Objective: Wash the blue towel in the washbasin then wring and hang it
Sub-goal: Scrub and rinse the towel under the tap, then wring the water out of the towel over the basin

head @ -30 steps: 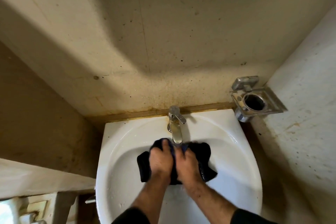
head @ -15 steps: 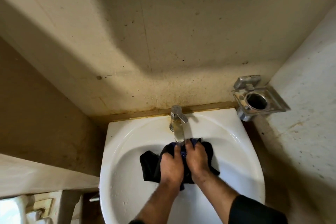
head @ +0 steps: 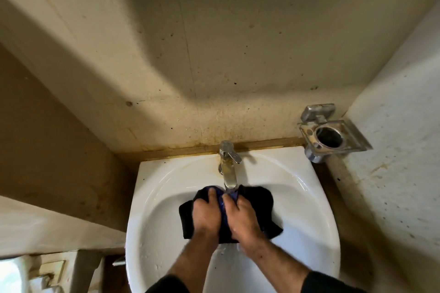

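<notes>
The dark blue towel (head: 259, 207) lies bunched in the white washbasin (head: 166, 197), right under the spout of the chrome faucet (head: 228, 169). My left hand (head: 206, 214) grips the towel's left half, fingers curled into the cloth. Beside it, almost touching, my right hand (head: 240, 219) grips the middle of the towel. Wet, brighter blue cloth shows between the two hands. The towel's corners stick out left and right of my hands. Water drops lie on the basin.
A square chrome holder (head: 333, 138) with a round hole is fixed to the wall at the basin's right rear corner. Stained walls close in behind and on the right. A pale ledge (head: 47, 228) runs along the left.
Both hands rubbed the towel back and forth under the faucet: right hand ahead half a second ago, now level with the left. The towel has spread a little to the right.
</notes>
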